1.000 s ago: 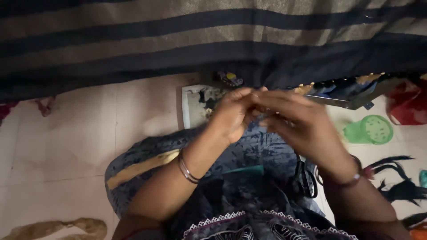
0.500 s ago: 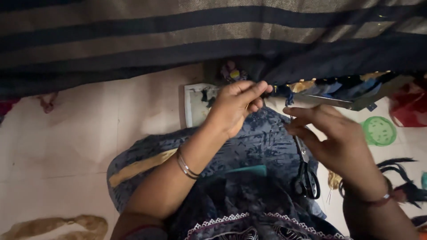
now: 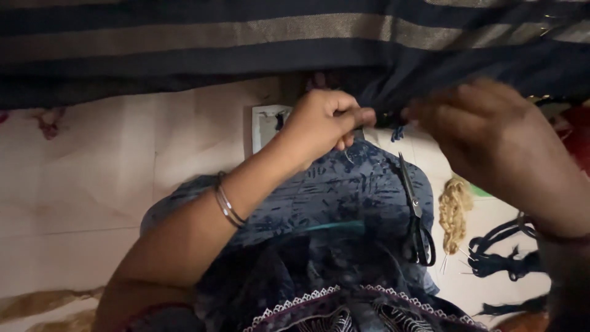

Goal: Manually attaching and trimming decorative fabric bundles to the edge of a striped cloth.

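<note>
Dark striped cloth (image 3: 246,55) stretched across the far side, gold bands running left to right. Left hand (image 3: 319,126) closed, thumb and forefinger pinching the cloth's near edge at a small dark tassel (image 3: 396,130). Right hand (image 3: 491,135) blurred, fingers curled on the same edge just right of the tassel; cannot tell how tightly closed. Two thin bangles (image 3: 227,206) on the left wrist. Black scissors (image 3: 415,215) lying shut on the blue-printed lap (image 3: 332,197), blades pointing far, handles near, right of centre. Pale yellow thread bundle (image 3: 453,212) on the floor just right of the scissors. Dark thread hanks (image 3: 498,261) farther right, near. Small white card (image 3: 267,123) on the tiled floor (image 3: 92,184), partly hidden behind the left hand.
</note>
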